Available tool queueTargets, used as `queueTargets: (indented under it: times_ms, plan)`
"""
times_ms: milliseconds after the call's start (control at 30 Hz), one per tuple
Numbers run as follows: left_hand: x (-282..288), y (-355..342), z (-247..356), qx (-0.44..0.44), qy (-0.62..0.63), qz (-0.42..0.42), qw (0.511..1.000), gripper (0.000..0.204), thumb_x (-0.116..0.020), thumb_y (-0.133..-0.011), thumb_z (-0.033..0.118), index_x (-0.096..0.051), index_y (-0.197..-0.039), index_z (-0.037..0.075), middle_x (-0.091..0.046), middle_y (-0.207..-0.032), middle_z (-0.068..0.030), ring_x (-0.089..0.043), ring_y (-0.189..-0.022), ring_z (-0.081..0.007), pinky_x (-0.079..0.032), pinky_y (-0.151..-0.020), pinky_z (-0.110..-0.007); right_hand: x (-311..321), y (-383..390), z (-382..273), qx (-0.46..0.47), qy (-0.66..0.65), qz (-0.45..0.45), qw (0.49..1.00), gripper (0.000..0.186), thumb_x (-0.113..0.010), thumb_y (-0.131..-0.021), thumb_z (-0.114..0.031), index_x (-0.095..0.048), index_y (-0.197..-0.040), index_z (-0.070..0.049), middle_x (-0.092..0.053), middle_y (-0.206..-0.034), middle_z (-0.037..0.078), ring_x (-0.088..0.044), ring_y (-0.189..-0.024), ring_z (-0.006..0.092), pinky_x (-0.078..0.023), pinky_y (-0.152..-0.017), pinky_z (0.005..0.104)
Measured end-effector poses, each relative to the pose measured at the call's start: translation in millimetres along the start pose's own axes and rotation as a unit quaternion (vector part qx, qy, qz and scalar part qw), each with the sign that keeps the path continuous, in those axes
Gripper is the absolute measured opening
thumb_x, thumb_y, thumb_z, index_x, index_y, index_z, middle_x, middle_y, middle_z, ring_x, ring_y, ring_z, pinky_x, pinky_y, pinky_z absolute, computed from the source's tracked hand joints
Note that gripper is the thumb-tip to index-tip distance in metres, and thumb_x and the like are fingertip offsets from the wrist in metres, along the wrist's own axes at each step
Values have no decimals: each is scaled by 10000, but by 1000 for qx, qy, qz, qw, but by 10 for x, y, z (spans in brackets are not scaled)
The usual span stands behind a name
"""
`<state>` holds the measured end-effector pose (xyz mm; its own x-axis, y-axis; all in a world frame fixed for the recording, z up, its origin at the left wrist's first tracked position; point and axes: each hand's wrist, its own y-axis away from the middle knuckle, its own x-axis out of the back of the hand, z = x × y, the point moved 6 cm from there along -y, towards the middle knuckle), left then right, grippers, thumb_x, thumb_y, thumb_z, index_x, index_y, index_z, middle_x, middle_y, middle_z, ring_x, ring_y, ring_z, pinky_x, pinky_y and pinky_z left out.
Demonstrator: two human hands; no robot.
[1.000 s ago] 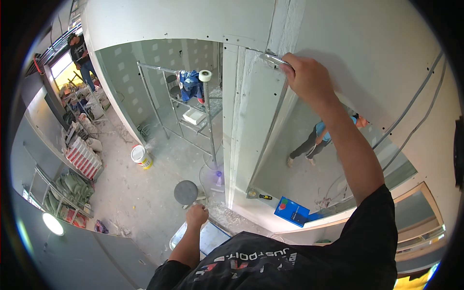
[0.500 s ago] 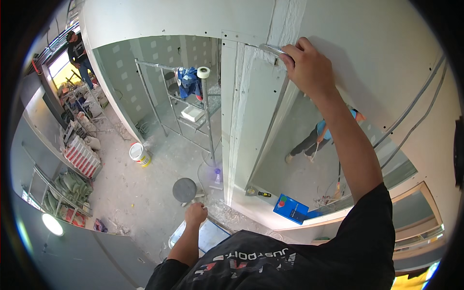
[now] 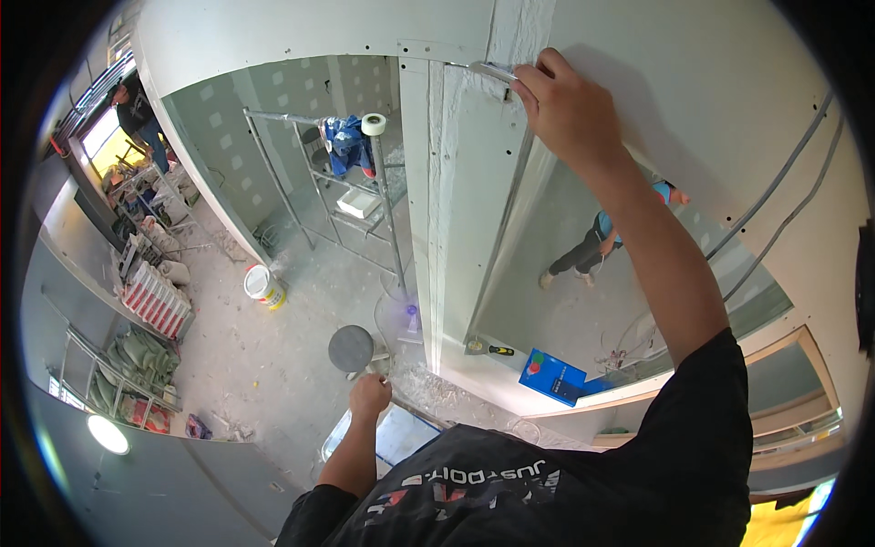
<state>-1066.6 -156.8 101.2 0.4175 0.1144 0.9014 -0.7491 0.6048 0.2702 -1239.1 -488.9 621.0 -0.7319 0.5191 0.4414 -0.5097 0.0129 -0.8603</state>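
My right hand (image 3: 572, 105) is raised to the upper wall, fingers pinched on a thin silvery scraper (image 3: 492, 70). Its blade lies flat along a joint in the white plasterboard (image 3: 465, 173), where rough white filler (image 3: 521, 32) runs upward. Low down near my body, my left hand (image 3: 369, 397) is closed round a small pale thing, mostly hidden by the fingers. Just beyond that hand is a round dark grey stool seat (image 3: 351, 348). A pale blue-white board or platform top (image 3: 392, 438) shows beneath my left forearm.
On the opening's ledge lie a putty knife (image 3: 489, 347) and a blue box (image 3: 552, 376). A metal scaffold frame (image 3: 314, 182) stands beyond the wall, near a white bucket (image 3: 264, 287). Grey cables (image 3: 775, 196) hang at right. Two people (image 3: 588, 242) (image 3: 137, 114) stand farther off.
The whole view has shifted slightly. My right hand and the scraper stay at nearly the same spot on the joint. Beyond the opening, the person in blue has changed stance.
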Motion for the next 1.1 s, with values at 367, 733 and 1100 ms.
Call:
queueTargets:
  times_ms: [367, 733, 1100]
  plan:
    - [3, -2, -13, -7, 17, 16, 1000, 288, -636, -898, 299, -778, -1085, 132, -753, -1093, -171, -711, -1032, -385, -561, -913, -489, -42, 18, -35, 49, 21, -88, 995, 80, -620, -936, -108, -686, -943, -63, -643, -991, 84, -703, -706, 323, -585, -642, 463]
    - [-8, -16, -17, -14, 11, 8, 1000, 280, -630, -893, 280, -786, -1064, 122, -751, -1100, -180, -712, -1035, -382, -564, -913, -487, 13, 70, 3, -11, -26, -7, 1000, 124, -670, -975, -220, -703, -962, -102, -648, -989, 51, -697, -729, 306, -586, -647, 442]
    - [17, 2, -24, 1, 9, 8, 1000, 293, -618, -902, 291, -787, -1085, 138, -752, -1117, -163, -713, -1053, -373, -564, -927, -483, -98, 85, -57, 9, -29, -85, 996, 121, -661, -948, -172, -686, -944, -54, -644, -985, 80, -700, -741, 322, -576, -664, 474]
